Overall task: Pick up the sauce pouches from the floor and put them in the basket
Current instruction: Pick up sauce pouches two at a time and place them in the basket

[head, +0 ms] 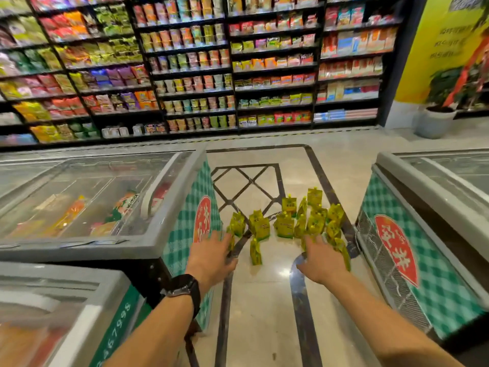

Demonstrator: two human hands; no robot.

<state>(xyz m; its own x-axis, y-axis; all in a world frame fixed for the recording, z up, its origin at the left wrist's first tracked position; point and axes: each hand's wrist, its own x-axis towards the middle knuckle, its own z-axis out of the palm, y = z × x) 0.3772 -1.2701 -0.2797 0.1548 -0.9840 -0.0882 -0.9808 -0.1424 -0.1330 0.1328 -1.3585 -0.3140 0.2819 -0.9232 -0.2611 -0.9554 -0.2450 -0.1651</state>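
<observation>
Between the chest freezers, sauce pouches stand clustered on the tiled floor. The left hand and right hand reach toward them, fingers spread and empty. It looks like the approach; next comes gripping a pouch. No basket is in sight.

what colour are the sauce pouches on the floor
The pouches are yellow-green, seen best in the head view.

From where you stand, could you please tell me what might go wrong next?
The yellow-green spouted sauce pouches stand upright and crowded on the glossy tiled floor; the left hand or right hand, both open, could topple neighbours. No basket is in view, so placing them may mean turning away.
</observation>
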